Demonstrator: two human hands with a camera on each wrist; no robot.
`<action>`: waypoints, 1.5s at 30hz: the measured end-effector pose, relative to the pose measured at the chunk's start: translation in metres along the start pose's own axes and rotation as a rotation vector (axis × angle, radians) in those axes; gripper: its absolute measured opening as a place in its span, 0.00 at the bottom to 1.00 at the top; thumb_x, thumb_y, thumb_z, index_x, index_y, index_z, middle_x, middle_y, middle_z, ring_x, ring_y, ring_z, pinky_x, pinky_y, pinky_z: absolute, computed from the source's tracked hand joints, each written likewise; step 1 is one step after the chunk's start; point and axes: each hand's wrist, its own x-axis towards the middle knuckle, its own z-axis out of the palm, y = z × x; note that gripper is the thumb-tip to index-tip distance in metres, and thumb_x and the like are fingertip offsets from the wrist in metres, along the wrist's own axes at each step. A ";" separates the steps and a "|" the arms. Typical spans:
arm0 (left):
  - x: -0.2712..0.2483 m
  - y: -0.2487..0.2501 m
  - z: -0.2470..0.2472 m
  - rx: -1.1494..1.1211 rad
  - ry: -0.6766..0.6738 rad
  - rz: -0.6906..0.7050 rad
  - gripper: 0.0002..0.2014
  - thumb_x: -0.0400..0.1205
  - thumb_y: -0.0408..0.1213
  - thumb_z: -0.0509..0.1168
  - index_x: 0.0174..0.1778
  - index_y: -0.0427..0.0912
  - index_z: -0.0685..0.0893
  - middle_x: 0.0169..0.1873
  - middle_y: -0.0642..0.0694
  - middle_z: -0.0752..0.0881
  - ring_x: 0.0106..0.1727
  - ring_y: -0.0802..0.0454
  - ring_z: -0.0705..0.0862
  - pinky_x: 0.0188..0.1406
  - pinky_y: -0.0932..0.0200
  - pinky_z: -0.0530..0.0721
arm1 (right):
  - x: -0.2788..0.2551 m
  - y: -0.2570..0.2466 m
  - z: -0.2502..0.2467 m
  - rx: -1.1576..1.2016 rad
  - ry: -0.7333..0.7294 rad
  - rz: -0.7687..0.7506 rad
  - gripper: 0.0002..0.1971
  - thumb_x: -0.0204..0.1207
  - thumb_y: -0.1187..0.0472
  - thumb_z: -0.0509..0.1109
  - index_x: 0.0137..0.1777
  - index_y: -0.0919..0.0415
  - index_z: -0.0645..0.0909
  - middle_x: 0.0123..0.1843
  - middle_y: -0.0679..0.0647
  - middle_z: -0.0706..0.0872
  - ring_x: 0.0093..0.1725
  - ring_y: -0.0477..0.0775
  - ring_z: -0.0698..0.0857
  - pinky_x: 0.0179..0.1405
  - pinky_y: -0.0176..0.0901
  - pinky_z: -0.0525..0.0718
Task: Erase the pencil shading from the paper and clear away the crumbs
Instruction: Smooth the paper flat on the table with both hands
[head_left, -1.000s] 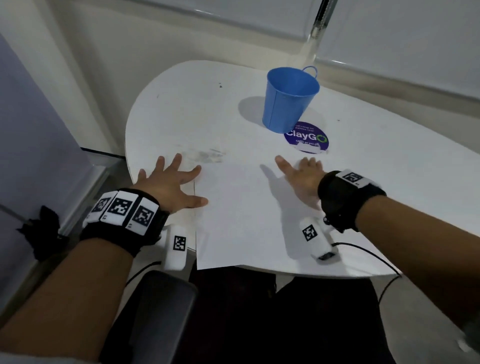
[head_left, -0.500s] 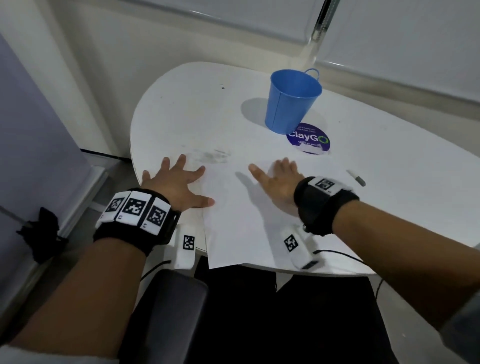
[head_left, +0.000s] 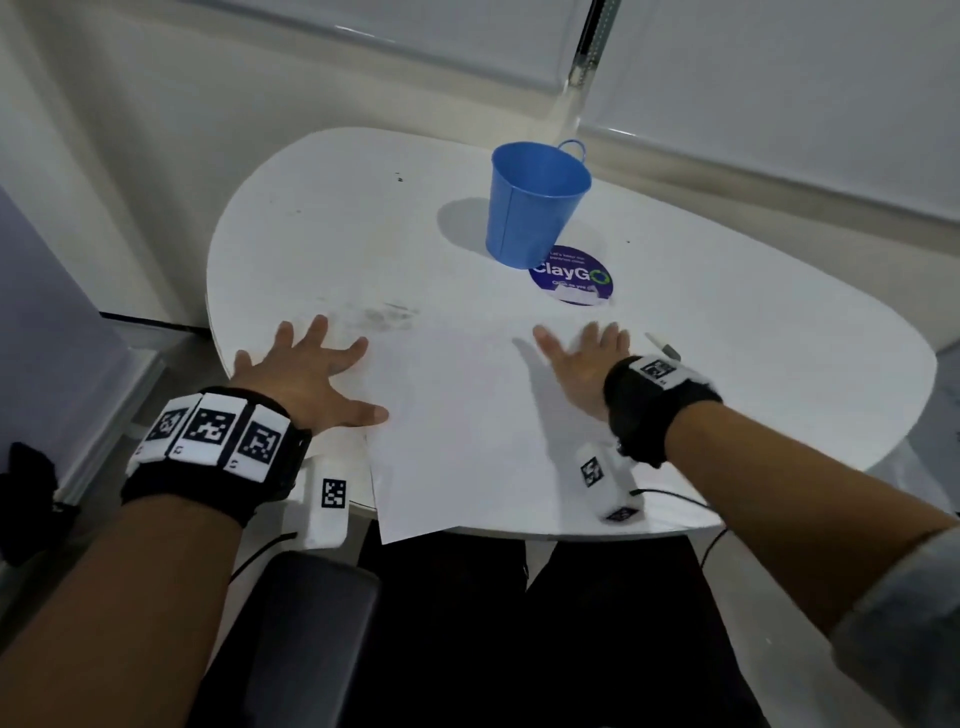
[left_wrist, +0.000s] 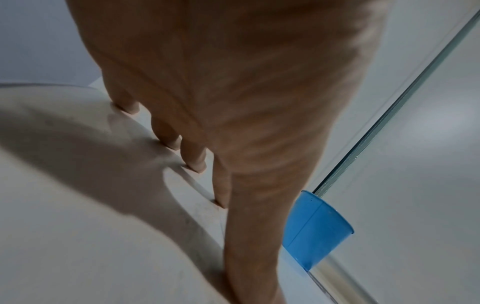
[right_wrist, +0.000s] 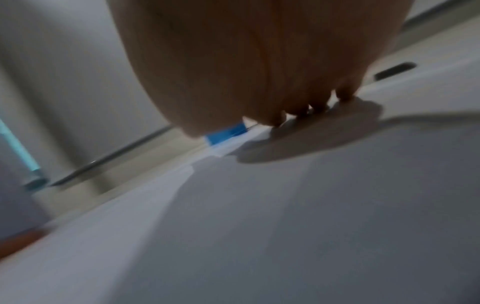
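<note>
With the left hand (head_left: 306, 376) spread flat, pinning the paper's (head_left: 478, 426) left edge on the worktop (head_left: 727, 332), and the right hand (head_left: 582, 364) flat and empty-fingered on the sheet, sweep lightly toward the blue bucket (head_left: 535, 202), keeping the sheet still so crumbs don't scatter.

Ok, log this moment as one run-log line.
left hand: flat, pressing paper edge | right hand: flat on paper, blurred | pencil: beside right wrist | blue bucket: upright
</note>
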 end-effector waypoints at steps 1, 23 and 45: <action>0.000 0.000 -0.001 -0.003 0.001 -0.004 0.48 0.75 0.71 0.67 0.87 0.70 0.47 0.88 0.56 0.33 0.88 0.48 0.30 0.85 0.31 0.37 | -0.007 -0.010 0.008 -0.030 -0.033 -0.052 0.53 0.75 0.21 0.43 0.88 0.60 0.40 0.88 0.62 0.37 0.87 0.63 0.37 0.85 0.62 0.41; 0.003 -0.001 -0.002 0.054 0.001 0.033 0.45 0.80 0.67 0.67 0.84 0.74 0.43 0.88 0.53 0.34 0.88 0.44 0.33 0.85 0.28 0.42 | -0.099 -0.087 0.050 0.005 -0.309 -0.683 0.56 0.69 0.19 0.30 0.88 0.59 0.44 0.89 0.57 0.39 0.87 0.56 0.36 0.85 0.62 0.40; -0.007 0.002 -0.010 0.095 -0.031 0.015 0.45 0.80 0.67 0.66 0.87 0.69 0.45 0.88 0.55 0.34 0.88 0.48 0.33 0.86 0.34 0.41 | -0.067 0.060 0.024 -0.076 -0.035 -0.034 0.61 0.63 0.17 0.33 0.87 0.62 0.37 0.88 0.63 0.37 0.87 0.60 0.35 0.85 0.60 0.41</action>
